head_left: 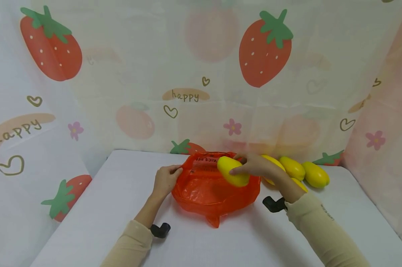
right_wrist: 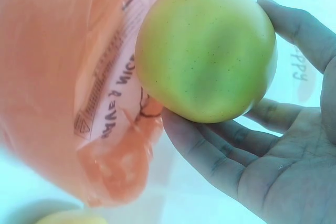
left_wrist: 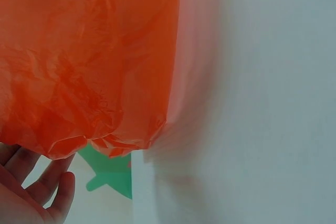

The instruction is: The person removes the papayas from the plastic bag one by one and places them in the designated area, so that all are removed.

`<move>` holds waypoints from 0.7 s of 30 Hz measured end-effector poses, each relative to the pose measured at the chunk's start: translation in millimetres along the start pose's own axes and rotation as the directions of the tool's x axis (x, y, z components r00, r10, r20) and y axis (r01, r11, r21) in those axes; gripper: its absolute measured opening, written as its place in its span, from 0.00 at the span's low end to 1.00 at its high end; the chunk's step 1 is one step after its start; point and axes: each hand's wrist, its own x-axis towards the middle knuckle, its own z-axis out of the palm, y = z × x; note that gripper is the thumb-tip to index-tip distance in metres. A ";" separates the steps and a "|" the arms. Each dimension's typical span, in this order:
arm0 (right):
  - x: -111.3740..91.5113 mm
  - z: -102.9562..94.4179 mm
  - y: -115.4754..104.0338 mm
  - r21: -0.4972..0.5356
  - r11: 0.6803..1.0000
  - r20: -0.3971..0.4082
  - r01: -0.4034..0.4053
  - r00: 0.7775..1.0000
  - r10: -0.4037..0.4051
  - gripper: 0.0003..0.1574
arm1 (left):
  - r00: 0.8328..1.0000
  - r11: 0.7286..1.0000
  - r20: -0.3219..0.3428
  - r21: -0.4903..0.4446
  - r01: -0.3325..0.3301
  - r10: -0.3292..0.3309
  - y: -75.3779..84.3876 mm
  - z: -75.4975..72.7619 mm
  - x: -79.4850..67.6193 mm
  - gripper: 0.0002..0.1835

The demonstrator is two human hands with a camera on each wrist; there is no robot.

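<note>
A red plastic bag (head_left: 217,205) with printed lettering stands on the white table, its wide mouth facing up. My left hand (head_left: 165,181) pinches the left side of its rim; in the left wrist view, fingers (left_wrist: 60,192) show at the edge of the bag (left_wrist: 94,61). Above the mouth, toward its right side, my right hand (head_left: 255,165) grips a yellow mango (head_left: 232,178). The right wrist view shows this mango (right_wrist: 205,51) end-on, greenish yellow with small dark specks, between thumb and fingers. Part of the bag's far rim is hidden behind the mango and hand.
Several more yellow mangoes lie at the back right of the table (head_left: 201,248), among them one mango (head_left: 291,167) and the rightmost mango (head_left: 316,174). Others are partly covered by the right forearm. A printed fabric backdrop (head_left: 137,66) closes off the back and sides.
</note>
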 end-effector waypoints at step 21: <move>-13.0 -25.7 20.7 -0.004 0.997 -0.034 0.075 0.997 -0.075 0.33 | 1.000 1.000 0.011 -0.014 0.006 -0.005 0.3 -0.1 -1.0 0.16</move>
